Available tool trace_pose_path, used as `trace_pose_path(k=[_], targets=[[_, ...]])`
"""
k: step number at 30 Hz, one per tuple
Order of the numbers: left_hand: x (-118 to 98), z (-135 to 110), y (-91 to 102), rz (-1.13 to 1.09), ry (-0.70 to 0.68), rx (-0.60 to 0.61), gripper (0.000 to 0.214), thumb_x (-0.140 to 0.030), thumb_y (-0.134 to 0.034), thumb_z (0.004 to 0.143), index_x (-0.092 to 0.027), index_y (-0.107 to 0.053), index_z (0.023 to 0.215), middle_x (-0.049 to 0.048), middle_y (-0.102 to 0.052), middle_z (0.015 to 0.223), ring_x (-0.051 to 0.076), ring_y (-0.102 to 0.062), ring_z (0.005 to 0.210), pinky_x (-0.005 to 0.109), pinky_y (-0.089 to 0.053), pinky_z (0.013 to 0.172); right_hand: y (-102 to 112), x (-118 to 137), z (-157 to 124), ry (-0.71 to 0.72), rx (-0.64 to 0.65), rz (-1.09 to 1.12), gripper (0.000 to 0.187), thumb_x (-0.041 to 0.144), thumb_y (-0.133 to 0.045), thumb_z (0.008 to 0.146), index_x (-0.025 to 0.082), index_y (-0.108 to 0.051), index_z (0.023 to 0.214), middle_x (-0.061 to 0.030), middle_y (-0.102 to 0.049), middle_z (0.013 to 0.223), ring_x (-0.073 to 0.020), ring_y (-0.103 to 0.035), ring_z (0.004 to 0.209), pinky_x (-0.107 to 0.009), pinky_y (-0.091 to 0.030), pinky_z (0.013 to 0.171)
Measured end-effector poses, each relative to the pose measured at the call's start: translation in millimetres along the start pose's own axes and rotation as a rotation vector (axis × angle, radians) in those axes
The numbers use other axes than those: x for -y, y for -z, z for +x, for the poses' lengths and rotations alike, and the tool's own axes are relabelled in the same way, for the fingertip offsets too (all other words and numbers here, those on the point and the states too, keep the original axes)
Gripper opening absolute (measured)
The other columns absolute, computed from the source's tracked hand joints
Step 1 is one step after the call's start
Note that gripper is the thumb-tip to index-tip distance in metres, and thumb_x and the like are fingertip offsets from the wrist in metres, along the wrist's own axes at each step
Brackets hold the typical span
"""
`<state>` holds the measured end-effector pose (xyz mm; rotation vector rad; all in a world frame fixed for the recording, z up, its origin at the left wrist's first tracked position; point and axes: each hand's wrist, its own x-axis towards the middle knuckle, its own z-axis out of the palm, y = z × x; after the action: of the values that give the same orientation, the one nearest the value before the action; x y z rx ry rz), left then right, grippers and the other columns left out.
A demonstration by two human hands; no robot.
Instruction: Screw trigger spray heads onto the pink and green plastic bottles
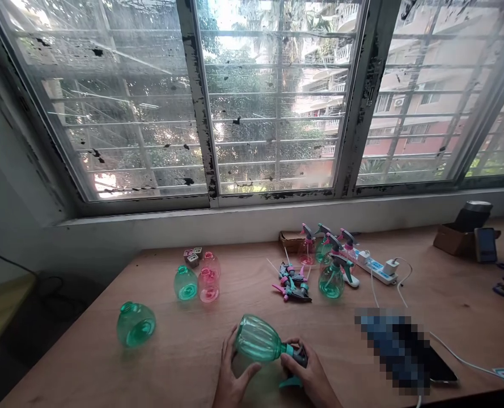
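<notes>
My left hand (pixel 231 378) cups the underside of a green ribbed plastic bottle (pixel 257 341) lying on its side above the wooden table (pixel 183 351). My right hand (pixel 310 375) is closed round the grey and teal trigger spray head (pixel 297 358) at the bottle's neck. Both hands sit at the near edge of the table, bottom centre. Part of the spray head is hidden by my fingers.
A green bottle (pixel 135 324) lies at the left. Green (pixel 186 283) and pink (pixel 209 277) bottles stand further back. Loose spray heads (pixel 293 283) lie mid-table beside several assembled spray bottles (pixel 330 266). A power strip (pixel 377 270), cables, a blurred device (pixel 398 348) and a cardboard box (pixel 458 238) lie right.
</notes>
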<state>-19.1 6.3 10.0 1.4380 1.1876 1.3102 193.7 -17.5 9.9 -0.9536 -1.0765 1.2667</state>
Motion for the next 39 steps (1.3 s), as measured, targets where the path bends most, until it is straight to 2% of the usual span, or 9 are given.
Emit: trace_pose_path(k=[6, 13, 15, 20, 26, 29, 32, 39], targets=[[-7.8, -1.0, -2.3, -0.06, 0.086, -0.027, 0.068, -0.042, -0.071, 0.077, -0.02, -0.044, 0.135, 0.0146, -0.048, 0.146, 0.032, -0.043, 0.137, 0.047, -0.029, 0.117, -0.3, -0.9, -0.5, -0.007, 0.006, -0.031, 0.04, 0.047, -0.08, 0.075, 0.018, -0.062, 0.096, -0.0007, -0.063, 0.08, -0.0172, -0.061, 0.062, -0.028, -0.052, 0.056], [-7.7, -2.0, -2.0, 0.044, 0.025, -0.036, 0.071, -0.035, -0.076, 0.073, -0.024, -0.046, 0.136, 0.01, -0.046, 0.148, 0.028, -0.036, 0.141, 0.043, -0.024, 0.12, -1.3, 1.4, -0.6, -0.018, -0.015, 0.005, 0.039, 0.049, -0.076, 0.078, 0.018, -0.06, 0.095, 0.0019, -0.061, 0.065, -0.0172, -0.06, 0.056, -0.027, -0.05, 0.055], [-10.5, -2.0, -2.0, 0.065, 0.032, -0.048, 0.072, -0.037, -0.077, 0.071, -0.022, -0.047, 0.135, 0.0107, -0.048, 0.146, 0.03, -0.037, 0.14, 0.044, -0.025, 0.119, -1.7, 3.8, -1.2, -0.02, -0.006, -0.002, 0.039, 0.048, -0.077, 0.078, 0.018, -0.061, 0.095, 0.0013, -0.061, 0.068, -0.0176, -0.06, 0.059, -0.028, -0.05, 0.056], [-13.1, -0.5, -2.0, 0.014, 0.096, -0.059, 0.067, -0.045, -0.07, 0.076, -0.018, -0.047, 0.134, 0.0128, -0.049, 0.145, 0.03, -0.042, 0.138, 0.044, -0.029, 0.117, -1.8, 7.8, -2.5, -0.015, 0.005, -0.044, 0.037, 0.046, -0.079, 0.076, 0.018, -0.063, 0.095, -0.0015, -0.062, 0.083, -0.019, -0.06, 0.069, -0.029, -0.053, 0.059], [-4.7, -1.0, -1.6, 0.048, 0.027, -0.036, 0.072, -0.036, -0.077, 0.072, -0.025, -0.047, 0.136, 0.0076, -0.048, 0.148, 0.029, -0.039, 0.14, 0.043, -0.028, 0.119, -0.2, 3.3, -1.1, 0.003, -0.035, -0.023, 0.039, 0.047, -0.077, 0.077, 0.016, -0.062, 0.095, 0.0009, -0.059, 0.073, -0.0173, -0.058, 0.062, -0.028, -0.052, 0.056], [-5.2, -0.1, -2.2, 0.075, 0.061, -0.069, 0.074, -0.04, -0.078, 0.068, -0.02, -0.05, 0.133, 0.0115, -0.051, 0.145, 0.034, -0.04, 0.138, 0.046, -0.029, 0.118, -1.3, 4.4, -1.4, -0.006, -0.015, -0.025, 0.039, 0.047, -0.079, 0.075, 0.017, -0.064, 0.094, -0.0001, -0.061, 0.076, -0.0182, -0.059, 0.064, -0.028, -0.053, 0.056], [-7.4, 0.9, -2.1, 0.056, 0.089, -0.089, 0.069, -0.045, -0.071, 0.075, -0.016, -0.049, 0.133, 0.0154, -0.05, 0.145, 0.034, -0.041, 0.138, 0.048, -0.029, 0.117, -2.4, 5.7, -1.9, -0.016, 0.002, -0.034, 0.039, 0.046, -0.081, 0.073, 0.018, -0.065, 0.094, -0.0005, -0.062, 0.078, -0.0189, -0.06, 0.066, -0.029, -0.054, 0.057], [0.2, -1.6, -0.5, 0.033, 0.034, -0.036, 0.072, -0.036, -0.077, 0.07, -0.022, -0.048, 0.135, 0.0114, -0.052, 0.143, 0.032, -0.041, 0.138, 0.046, -0.03, 0.117, -1.0, 3.1, 0.2, -0.004, -0.028, 0.004, 0.039, 0.047, -0.079, 0.075, 0.018, -0.062, 0.094, 0.0015, -0.059, 0.073, -0.017, -0.058, 0.06, -0.028, -0.051, 0.055]])
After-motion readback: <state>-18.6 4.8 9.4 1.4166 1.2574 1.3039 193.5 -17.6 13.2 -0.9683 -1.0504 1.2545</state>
